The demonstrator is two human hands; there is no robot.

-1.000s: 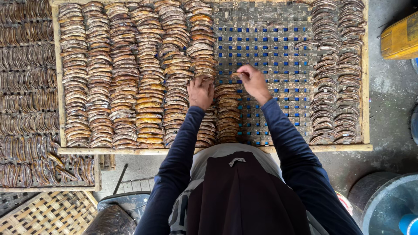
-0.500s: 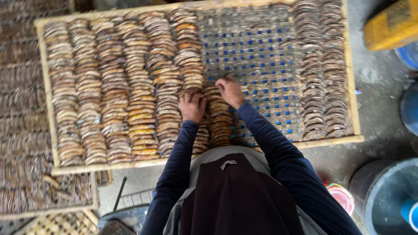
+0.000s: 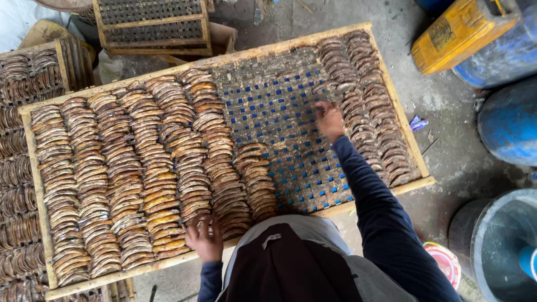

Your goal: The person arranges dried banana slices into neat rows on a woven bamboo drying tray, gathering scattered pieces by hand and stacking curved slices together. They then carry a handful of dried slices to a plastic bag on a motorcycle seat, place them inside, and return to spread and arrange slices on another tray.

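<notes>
A wooden-framed woven tray lies in front of me, tilted in the view. Rows of brown curved dried pieces cover its left half, and a short row ends near the middle. More such pieces fill the right side. The bare weave between them shows blue gaps. My left hand rests with fingers spread on the pieces at the near rim. My right hand reaches across the bare weave, its curled fingers touching the inner edge of the right-hand pieces. Whether it grips one is hidden.
Other filled trays lie to the left, and an empty slatted rack lies beyond. At the right stand a yellow jerrycan, blue drums and a grey bucket. A red and white lid is on the concrete floor.
My right hand left the short middle row and moved right to the pieces on the tray's right side. My left hand drew back to the near rim. The view has tilted.
</notes>
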